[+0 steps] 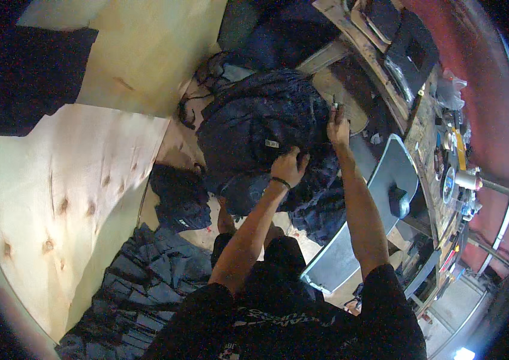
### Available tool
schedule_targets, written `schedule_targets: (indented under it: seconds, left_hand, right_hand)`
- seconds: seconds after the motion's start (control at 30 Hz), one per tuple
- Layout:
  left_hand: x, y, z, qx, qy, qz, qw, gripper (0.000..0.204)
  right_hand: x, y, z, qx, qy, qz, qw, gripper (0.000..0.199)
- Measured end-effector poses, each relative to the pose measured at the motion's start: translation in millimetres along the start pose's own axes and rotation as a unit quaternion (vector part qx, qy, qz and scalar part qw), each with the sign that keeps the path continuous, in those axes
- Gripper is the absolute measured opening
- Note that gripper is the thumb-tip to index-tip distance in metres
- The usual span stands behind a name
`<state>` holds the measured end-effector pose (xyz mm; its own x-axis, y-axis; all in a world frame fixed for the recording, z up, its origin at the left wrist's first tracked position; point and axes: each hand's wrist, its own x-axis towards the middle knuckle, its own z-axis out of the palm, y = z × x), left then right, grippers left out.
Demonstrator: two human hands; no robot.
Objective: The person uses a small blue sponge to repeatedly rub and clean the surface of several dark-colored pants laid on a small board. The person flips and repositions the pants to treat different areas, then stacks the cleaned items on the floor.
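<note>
A large bundle of dark navy cloth (248, 114) lies heaped in front of me, with a small pale label (272, 144) on it. My left hand (290, 167), a dark band at its wrist, is closed on the cloth just below the label. At the bundle's right edge my right hand (338, 129) is raised, its fingers pinched round a small thin object (335, 105) with a light tip. Its kind is too small to tell. Smaller folds of dark cloth (320, 210) hang below my left hand.
Plywood panels (62, 210) stand on the left. Dark fabric pieces (140, 288) are piled at lower left, near a black cloth item (179, 198). On the right, a long grey-topped board (356, 225) slants beside a cluttered wooden workbench (425, 144) bearing a white thread cone (467, 180).
</note>
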<state>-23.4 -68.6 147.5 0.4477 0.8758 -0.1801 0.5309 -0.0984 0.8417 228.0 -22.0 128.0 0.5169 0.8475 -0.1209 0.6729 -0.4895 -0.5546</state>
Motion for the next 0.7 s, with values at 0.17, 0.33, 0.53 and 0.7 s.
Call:
schedule_targets:
  seconds: [0.17,0.33,0.53,0.7]
  left_hand:
    - [-31.1,9.3,-97.0,-0.135,0.003,0.086,0.987,0.027]
    - [-77.1,30.1,-195.7,-0.141,0.096,0.164,0.972,0.024]
    - [-124.7,42.5,-304.0,-0.409,0.216,0.094,0.882,0.035]
    - [-179.9,10.0,-372.1,-0.484,0.283,0.047,0.827,0.015]
  right_hand:
    - [5.0,-14.2,-63.4,0.074,0.01,-0.065,0.995,0.049]
    - [10.7,7.8,-28.1,0.212,-0.009,-0.089,0.973,0.046]
    - [-110.9,-92.9,134.2,0.237,-0.159,-0.038,0.958,0.044]
    - [-293.5,-225.3,146.0,0.233,-0.062,0.016,0.97,0.049]
